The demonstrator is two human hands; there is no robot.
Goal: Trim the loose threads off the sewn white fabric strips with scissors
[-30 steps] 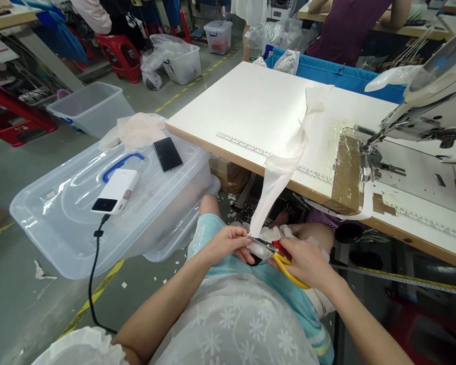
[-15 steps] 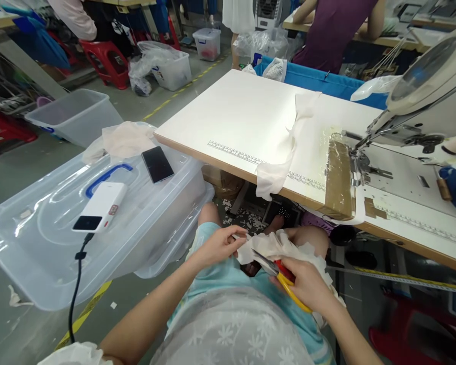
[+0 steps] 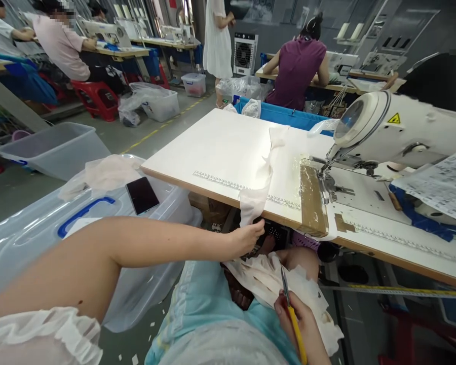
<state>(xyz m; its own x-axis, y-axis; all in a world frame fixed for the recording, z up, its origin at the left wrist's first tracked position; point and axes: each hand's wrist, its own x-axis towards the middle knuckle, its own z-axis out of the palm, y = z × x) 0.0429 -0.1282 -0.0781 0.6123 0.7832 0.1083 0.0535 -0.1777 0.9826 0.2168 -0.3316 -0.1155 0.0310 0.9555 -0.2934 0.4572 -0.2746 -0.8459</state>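
My right hand is closed round a pair of scissors with yellow handles, its blades pointing up over my lap. Beneath the blades a cream ruffled fabric piece lies bunched across my thighs. My left hand is stretched forward just below the table's front edge, its fingers drawn together; whether anything thin is between them is too small to see. Right by those fingers hangs the lower end of a pale fabric strip, which runs back across the white tabletop.
At the right stands a sewing machine. A lidded clear plastic box on my left carries a black phone and cream fabric. A blue fabric trough borders the table's far side. Other people sit at machines beyond.
My left hand has left the cream fabric on my lap and reached forward to the table edge. My right hand has drawn back slightly, the scissors turned more upright. The view has tilted up.
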